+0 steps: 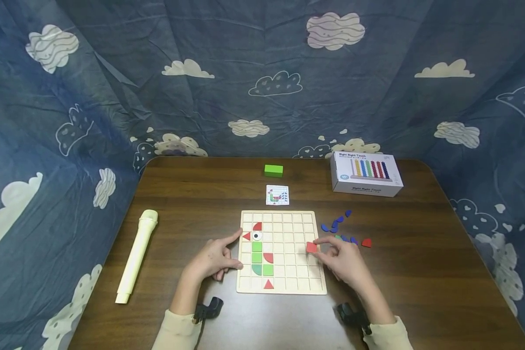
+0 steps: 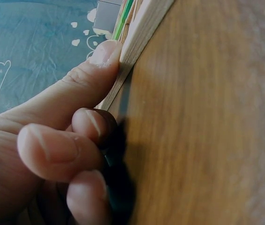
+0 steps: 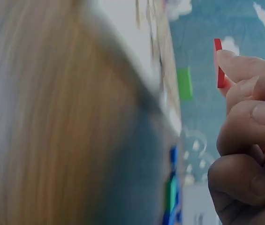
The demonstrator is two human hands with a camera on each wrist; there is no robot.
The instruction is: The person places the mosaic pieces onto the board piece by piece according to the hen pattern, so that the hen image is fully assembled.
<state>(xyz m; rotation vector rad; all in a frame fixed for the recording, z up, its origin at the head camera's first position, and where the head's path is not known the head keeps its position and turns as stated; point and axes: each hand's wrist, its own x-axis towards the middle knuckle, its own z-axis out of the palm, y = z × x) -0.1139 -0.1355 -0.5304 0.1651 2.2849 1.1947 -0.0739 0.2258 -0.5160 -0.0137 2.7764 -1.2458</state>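
Observation:
A wooden grid board [image 1: 295, 282] lies on the table. My left hand [image 1: 212, 257] steadies its left edge, index finger and thumb spread apart along it, the other fingers bent. In the left wrist view the thumb [image 2: 104, 61] rests against the board's edge [image 2: 139, 37]. Between thumb and index finger, my right hand [image 1: 345, 257] pinches a red square tile [image 1: 311, 248] over the board's right side. That tile [image 3: 218, 65] appears edge-on in the right wrist view. On the board's left columns sit several green squares [image 1: 256, 247], red pieces [image 1: 268, 257] and a white eye tile [image 1: 256, 236].
Loose blue pieces [image 1: 334, 224] and a red piece [image 1: 366, 242] lie right of the board. Behind it are a pattern card [image 1: 277, 195] and a green block [image 1: 273, 170]. A white box [image 1: 367, 175] stands back right, a cream stick [image 1: 136, 257] at left.

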